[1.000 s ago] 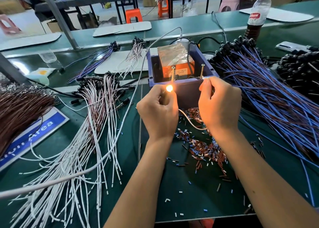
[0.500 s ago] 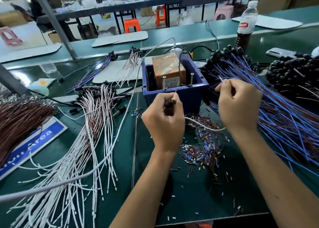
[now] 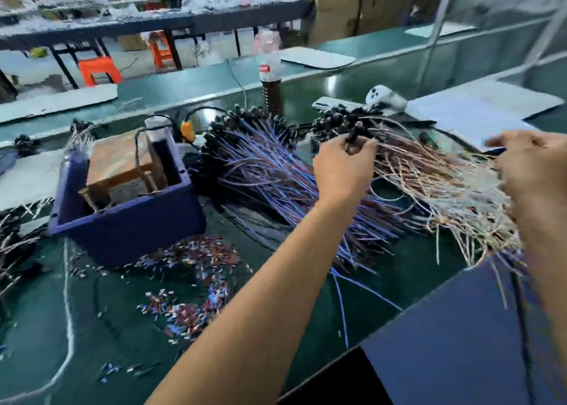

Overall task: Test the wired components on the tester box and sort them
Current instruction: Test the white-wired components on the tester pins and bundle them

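Green bench (image 3: 306, 312) underneath everything, blurred by motion. Blue tester box (image 3: 122, 229) standing left of centre on it, open-topped, an orange-brown block (image 3: 119, 162) inside. Right of the box, touching its far corner, a heap of blue-wired components (image 3: 276, 189) with black heads fanned toward the back. Further right of the box, a second heap of pale and brown wired components (image 3: 445, 196), black heads at the rear. Just in front of the box, scattered bits of cut sleeving (image 3: 190, 282) in brown and blue. Behind the box and to its right, a bottle (image 3: 270, 91) of dark drink standing upright. Left hand (image 3: 343, 165) well right of the box, raised over the gap between the two heaps, fingers curled, pinching a black-headed component (image 3: 356, 136) at its head. Right hand (image 3: 534, 171) farthest from the box, over the pale heap, too smeared to tell whether gripping wires or loose.
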`<control>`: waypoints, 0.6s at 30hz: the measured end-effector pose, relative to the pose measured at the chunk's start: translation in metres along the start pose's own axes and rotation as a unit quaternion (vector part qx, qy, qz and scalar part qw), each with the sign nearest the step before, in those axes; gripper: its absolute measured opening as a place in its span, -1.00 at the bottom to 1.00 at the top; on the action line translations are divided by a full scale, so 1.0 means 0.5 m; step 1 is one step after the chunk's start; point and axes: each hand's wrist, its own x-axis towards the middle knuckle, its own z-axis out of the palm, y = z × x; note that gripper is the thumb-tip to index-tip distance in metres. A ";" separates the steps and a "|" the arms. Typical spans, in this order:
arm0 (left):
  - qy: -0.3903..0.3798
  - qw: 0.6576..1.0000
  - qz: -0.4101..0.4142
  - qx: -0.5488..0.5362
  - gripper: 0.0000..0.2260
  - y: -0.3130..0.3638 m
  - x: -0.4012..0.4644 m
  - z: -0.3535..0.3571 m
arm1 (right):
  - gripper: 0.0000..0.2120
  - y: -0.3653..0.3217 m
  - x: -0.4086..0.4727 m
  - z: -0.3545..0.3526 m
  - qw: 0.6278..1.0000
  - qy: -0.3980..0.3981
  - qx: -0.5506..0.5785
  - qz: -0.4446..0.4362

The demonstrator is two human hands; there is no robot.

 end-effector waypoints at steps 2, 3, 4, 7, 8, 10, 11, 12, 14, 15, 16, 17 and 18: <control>-0.054 0.998 -0.030 -0.011 -0.83 0.020 0.017 0.068 | -0.54 0.024 0.048 -0.057 0.998 0.035 0.038 0.020; -0.075 0.995 -0.052 -0.027 -0.82 0.028 0.025 0.096 | -0.54 0.031 0.065 -0.072 0.998 0.063 0.027 0.010; -0.092 0.991 -0.077 -0.051 -0.80 0.033 0.034 0.120 | -0.52 0.030 0.073 -0.080 0.996 0.083 -0.012 -0.003; -0.136 0.967 -0.127 -0.174 -0.76 0.057 0.042 0.188 | -0.36 -0.003 0.060 -0.085 0.978 0.051 -0.170 -0.106; -0.149 0.958 -0.131 -0.205 -0.74 0.064 0.041 0.202 | -0.39 -0.016 0.046 -0.079 0.961 0.015 -0.222 -0.162; -0.174 0.953 -0.123 -0.218 -0.70 0.076 0.040 0.224 | -0.48 -0.032 0.021 -0.061 0.933 -0.094 -0.266 -0.224; -0.182 0.951 -0.115 -0.223 -0.69 0.081 0.041 0.231 | -0.56 -0.042 0.007 -0.052 0.925 -0.144 -0.264 -0.233; -0.188 0.949 -0.108 -0.229 -0.68 0.083 0.044 0.236 | -0.65 -0.043 0.002 -0.045 0.919 -0.180 -0.255 -0.240; -0.189 0.952 -0.087 -0.225 -0.64 0.087 0.055 0.235 | -0.76 -0.037 0.007 -0.041 0.925 -0.223 -0.206 -0.228; -0.184 0.957 -0.083 -0.210 -0.61 0.089 0.063 0.231 | -0.73 -0.036 0.012 -0.045 0.932 -0.233 -0.179 -0.213; -0.176 0.962 -0.086 -0.189 -0.59 0.090 0.071 0.225 | -0.71 -0.035 0.019 -0.050 0.938 -0.235 -0.155 -0.205; -0.168 0.966 -0.098 -0.171 -0.57 0.091 0.080 0.221 | -0.72 -0.032 0.028 -0.056 0.940 -0.229 -0.143 -0.208; -0.165 0.966 -0.115 -0.165 -0.56 0.093 0.088 0.216 | -0.75 -0.031 0.037 -0.061 0.939 -0.220 -0.145 -0.221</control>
